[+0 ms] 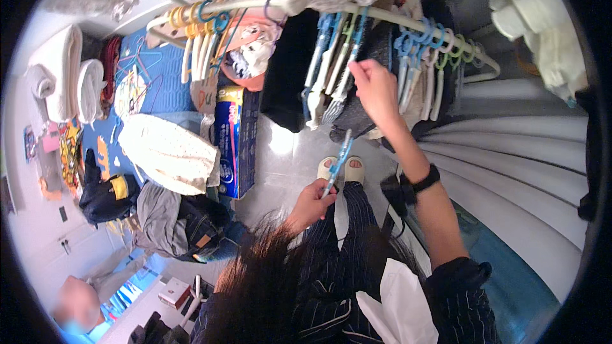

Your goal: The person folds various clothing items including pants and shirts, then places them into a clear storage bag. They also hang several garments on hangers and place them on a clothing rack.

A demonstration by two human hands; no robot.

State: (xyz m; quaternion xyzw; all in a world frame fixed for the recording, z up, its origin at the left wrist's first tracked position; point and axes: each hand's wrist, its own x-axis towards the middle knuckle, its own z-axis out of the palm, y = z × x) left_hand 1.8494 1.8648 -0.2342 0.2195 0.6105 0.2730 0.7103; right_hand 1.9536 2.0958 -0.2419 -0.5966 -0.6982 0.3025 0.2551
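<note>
My left hand [313,203] holds a blue-and-white clothes hanger [340,160] by one end, over the floor in front of my legs. No garment is seen on it. My right hand [377,90] is raised to the white clothes rail [406,21], its fingertips at the edge of a hanging blue-and-white hanger [353,50]. Whether they grip it is hard to see. Several similar hangers hang close beside it, to the left. Dark grey clothing [356,117] hangs behind my right hand, and a black garment [289,76] hangs farther left.
More hangers [418,52] hang at the rail's right. On the left, a blue-covered bed [165,76] bears a cream cloth [167,152], grey clothing [160,219] and rolled white bedding [64,74]. A blue box [234,143] stands beside it. A person [79,303] is at lower left.
</note>
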